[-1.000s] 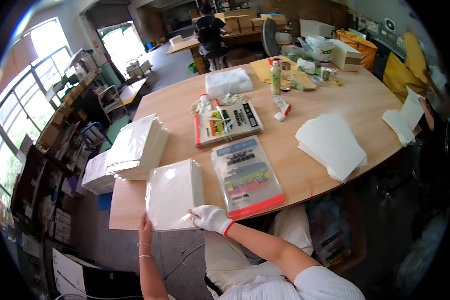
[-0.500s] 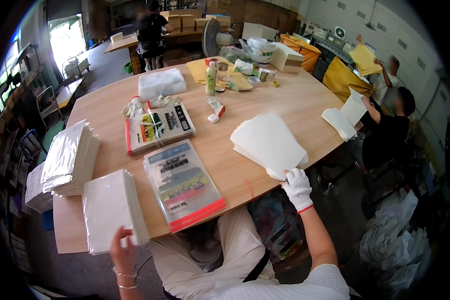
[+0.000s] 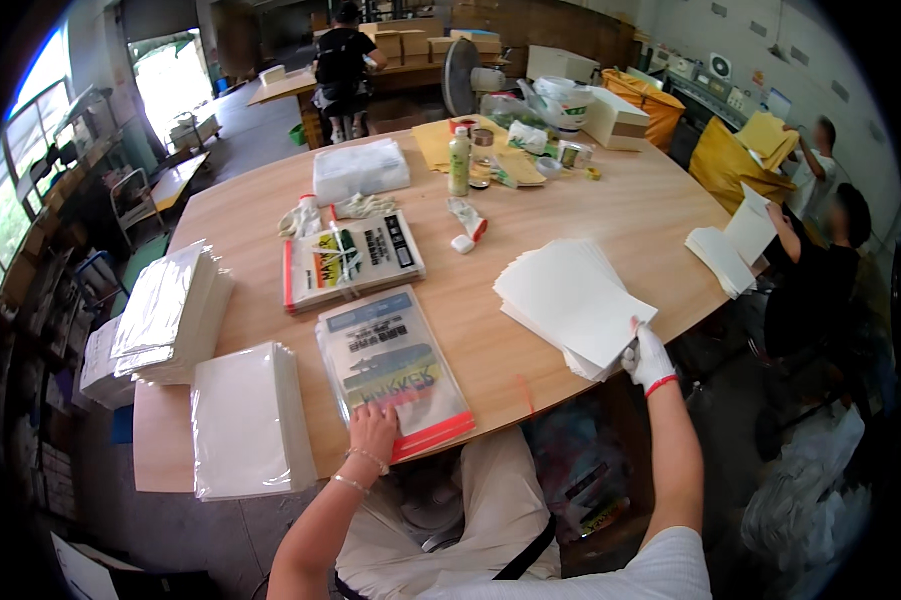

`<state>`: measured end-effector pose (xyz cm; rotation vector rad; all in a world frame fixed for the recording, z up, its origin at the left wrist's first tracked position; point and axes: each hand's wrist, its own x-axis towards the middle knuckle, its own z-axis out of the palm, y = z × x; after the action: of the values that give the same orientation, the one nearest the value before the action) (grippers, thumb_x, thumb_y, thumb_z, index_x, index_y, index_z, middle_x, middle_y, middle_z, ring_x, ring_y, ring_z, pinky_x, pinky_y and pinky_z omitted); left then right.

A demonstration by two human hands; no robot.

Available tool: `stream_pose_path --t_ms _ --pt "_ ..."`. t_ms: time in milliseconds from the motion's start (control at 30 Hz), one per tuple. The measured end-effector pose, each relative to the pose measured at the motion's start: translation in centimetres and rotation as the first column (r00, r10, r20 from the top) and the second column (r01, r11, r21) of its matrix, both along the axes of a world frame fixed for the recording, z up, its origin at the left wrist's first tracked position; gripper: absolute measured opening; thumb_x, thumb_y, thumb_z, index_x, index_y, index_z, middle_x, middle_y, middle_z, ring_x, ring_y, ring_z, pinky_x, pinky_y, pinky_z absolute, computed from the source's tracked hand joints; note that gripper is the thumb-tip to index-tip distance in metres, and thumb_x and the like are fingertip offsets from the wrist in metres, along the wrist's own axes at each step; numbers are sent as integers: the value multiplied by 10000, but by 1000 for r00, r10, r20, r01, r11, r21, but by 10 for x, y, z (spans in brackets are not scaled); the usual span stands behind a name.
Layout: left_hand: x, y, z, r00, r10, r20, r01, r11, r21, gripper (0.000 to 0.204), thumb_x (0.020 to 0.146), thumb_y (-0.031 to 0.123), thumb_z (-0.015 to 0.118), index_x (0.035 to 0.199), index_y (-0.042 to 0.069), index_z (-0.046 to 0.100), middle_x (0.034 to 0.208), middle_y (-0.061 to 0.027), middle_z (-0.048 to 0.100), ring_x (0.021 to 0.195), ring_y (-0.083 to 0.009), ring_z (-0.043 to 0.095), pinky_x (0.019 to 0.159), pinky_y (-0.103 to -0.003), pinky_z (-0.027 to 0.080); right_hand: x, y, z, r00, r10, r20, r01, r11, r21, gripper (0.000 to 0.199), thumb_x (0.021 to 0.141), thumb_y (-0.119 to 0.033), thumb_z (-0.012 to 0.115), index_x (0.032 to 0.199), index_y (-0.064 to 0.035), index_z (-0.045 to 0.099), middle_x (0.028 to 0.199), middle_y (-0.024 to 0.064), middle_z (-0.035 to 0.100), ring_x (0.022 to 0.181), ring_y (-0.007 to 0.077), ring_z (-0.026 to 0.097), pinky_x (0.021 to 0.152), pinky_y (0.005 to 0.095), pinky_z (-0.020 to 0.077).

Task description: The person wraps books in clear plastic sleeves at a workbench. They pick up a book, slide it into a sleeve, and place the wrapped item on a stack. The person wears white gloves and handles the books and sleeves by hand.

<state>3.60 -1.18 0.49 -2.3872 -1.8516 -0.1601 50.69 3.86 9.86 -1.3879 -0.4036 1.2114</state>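
Note:
My bare left hand (image 3: 374, 430), with bracelets at the wrist, lies with its fingers on the near end of a pile of clear printed plastic bags (image 3: 391, 350) that have a red strip. My right hand (image 3: 651, 358) wears a white glove with a red cuff. It grips the near right corner of a white paper sheet (image 3: 596, 300), thumb on top. That sheet sits askew on a fanned stack of paper (image 3: 526, 270). Left of the bags lies a stack of plastic-wrapped white packs (image 3: 246, 420).
A taller pile of wrapped packs (image 3: 169, 315) stands at the left. Behind the bags are a bundle of printed bags (image 3: 356, 262), gloves (image 3: 301, 217), and a green bottle (image 3: 459, 163). A co-worker (image 3: 821, 255) handles paper at the right table edge.
My left hand has moved right, from the wrapped packs onto the plastic bags. My right hand has shifted the top sheet's corner outward from the stack. The whole view has shifted slightly.

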Motion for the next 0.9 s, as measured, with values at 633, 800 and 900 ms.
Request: stream_pose_path --t_ms 633,800,900 --pt "-43 1 0 901 58 429 -227 907 354 222 777 115 521 981 29 546 902 -149 592 878 -303 562 748 -386 465 -181 -200 -31 882 349 -316 -337 937 94 417 829 -78 423 1226 41 384 1136 149 529 1037 270 530 896 369 424" --pt "-50 -3 30 452 479 752 -154 873 -463 223 822 162 519 956 -10 566 723 -118 611 597 -201 593 561 -325 486 -173 -213 -78 755 282 -591 -308 950 60 268 842 -110 471 1110 -98 474 1064 41 559 862 139 593 536 301 523" --pt "-50 -6 27 186 510 840 63 847 -528 232 828 141 491 970 -24 572 657 -87 605 508 -123 560 486 -271 462 -194 -216 -67 871 203 -447 -205 978 43 275 855 -103 449 1130 -97 462 1062 43 560 872 160 592 587 331 533"
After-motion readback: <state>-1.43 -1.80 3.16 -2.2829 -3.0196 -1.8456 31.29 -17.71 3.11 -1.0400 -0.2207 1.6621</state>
